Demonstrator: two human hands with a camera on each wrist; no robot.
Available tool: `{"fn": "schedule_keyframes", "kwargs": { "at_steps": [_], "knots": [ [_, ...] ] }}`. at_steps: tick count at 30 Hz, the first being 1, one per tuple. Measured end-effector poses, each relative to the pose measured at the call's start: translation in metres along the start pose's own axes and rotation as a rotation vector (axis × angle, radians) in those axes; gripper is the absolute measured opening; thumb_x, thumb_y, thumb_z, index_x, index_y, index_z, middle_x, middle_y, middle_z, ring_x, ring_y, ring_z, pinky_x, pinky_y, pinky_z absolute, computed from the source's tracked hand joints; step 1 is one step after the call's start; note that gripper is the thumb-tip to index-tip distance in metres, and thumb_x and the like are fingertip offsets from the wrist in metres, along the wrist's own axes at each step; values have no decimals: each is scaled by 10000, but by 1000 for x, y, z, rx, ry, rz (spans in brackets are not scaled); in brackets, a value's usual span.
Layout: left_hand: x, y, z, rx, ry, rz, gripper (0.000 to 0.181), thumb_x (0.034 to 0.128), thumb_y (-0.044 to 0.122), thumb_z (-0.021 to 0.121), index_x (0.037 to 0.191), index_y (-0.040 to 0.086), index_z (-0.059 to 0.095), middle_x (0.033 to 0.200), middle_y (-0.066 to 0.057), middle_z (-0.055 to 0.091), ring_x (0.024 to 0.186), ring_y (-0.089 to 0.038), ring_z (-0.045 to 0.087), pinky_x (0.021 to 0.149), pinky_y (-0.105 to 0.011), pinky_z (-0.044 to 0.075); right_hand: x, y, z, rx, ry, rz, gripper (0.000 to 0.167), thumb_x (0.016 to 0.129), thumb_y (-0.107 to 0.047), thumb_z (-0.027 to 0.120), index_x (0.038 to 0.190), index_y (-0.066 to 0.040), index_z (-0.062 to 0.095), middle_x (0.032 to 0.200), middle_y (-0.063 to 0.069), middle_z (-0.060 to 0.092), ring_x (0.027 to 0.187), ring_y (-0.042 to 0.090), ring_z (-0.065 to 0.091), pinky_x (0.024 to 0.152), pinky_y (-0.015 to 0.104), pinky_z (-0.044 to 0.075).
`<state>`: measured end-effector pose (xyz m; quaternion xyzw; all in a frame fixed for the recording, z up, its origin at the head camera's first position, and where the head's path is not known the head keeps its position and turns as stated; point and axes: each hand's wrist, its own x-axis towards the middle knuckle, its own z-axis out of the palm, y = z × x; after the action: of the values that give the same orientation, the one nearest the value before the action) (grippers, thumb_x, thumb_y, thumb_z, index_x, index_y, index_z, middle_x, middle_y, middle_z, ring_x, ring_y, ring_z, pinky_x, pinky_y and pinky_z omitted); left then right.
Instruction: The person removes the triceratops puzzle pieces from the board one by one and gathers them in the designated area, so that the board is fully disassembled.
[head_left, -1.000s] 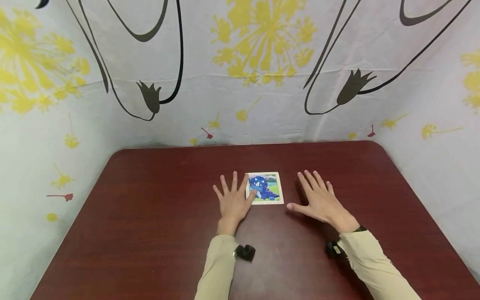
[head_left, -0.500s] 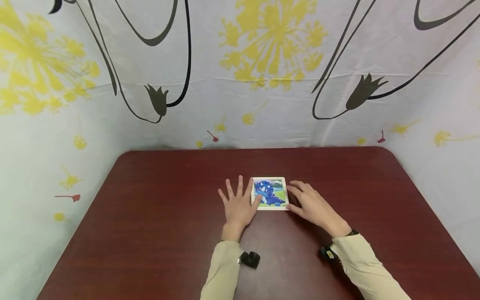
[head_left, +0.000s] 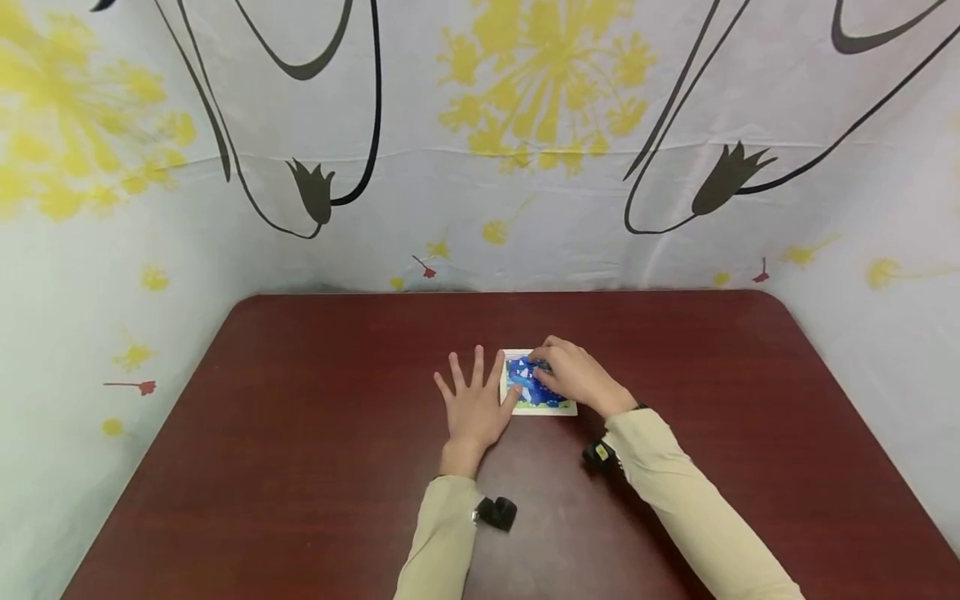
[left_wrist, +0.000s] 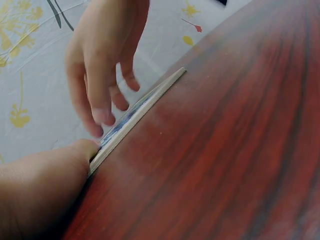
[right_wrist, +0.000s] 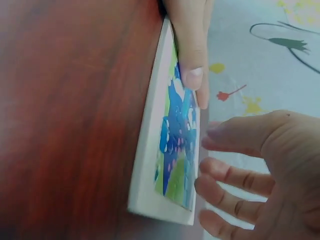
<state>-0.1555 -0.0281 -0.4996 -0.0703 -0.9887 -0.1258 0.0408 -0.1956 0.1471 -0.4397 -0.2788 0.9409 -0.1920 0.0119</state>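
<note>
One square picture [head_left: 527,394] lies flat, green side nearest; my spread left hand [head_left: 475,410] touches its left; my loosely bent, empty right hand [head_left: 579,377] hides its far-right corner.

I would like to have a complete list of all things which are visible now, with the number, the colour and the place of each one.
Picture board: 1, white edge with blue and green picture, on the table, partly covered by both hands.
Table: 1, dark red-brown, below the hands.
Patterned cloth: number unclear, whitish with yellow, dark grey and red plant prints, behind the table and at both sides.
Wrist devices: 2, black, one at each wrist.
Sleeves: 2, beige, on the forearms.
Left hand: 1, bare, at the board's left edge, thumb over the board.
Right hand: 1, bare, fingers above the board.
</note>
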Motion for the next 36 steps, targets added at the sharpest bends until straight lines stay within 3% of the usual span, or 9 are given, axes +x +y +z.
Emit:
{"fn": "schedule_keyframes", "kwargs": {
  "at_steps": [4,8,18,27,36],
  "knots": [
    [2,0,-1,8,-36,-7,669,922,627,254,1500,309,141,1553,-59,71,1367,-441,-50,1000,-667,-43,18,0,2,11,-44,12,226,876,-96,620,1081,-18,677,953,100,589,697,142,528,654,320,487],
    [4,2,-2,9,-29,-11,665,922,625,258,1498,312,144,1552,-58,74,1368,-441,-48,1003,-666,-36,27,-2,2,12,-53,31,216,868,-99,635,1066,-17,665,967,115,563,697,162,521,675,348,495],
    [5,3,-3,31,-35,-23,658,920,630,259,1494,328,148,1553,-45,74,1372,-430,-44,1009,-662,-19,24,-7,6,16,-33,57,226,862,-101,646,1075,-26,645,1028,130,528,712,178,528,665,363,487],
    [5,4,-1,13,-27,-21,663,919,627,278,1495,323,156,1554,-51,78,1371,-435,-46,1007,-663,-29,30,-8,4,37,-131,80,265,867,-126,649,1096,0,605,1006,134,518,753,185,520,722,377,487],
    [2,2,-2,18,-6,-18,661,919,616,309,1493,308,196,1549,-61,114,1369,-446,-15,1005,-671,5,29,-8,8,53,-116,65,255,869,-121,643,1103,-23,614,995,129,508,741,184,504,691,359,478]
  ]
}}
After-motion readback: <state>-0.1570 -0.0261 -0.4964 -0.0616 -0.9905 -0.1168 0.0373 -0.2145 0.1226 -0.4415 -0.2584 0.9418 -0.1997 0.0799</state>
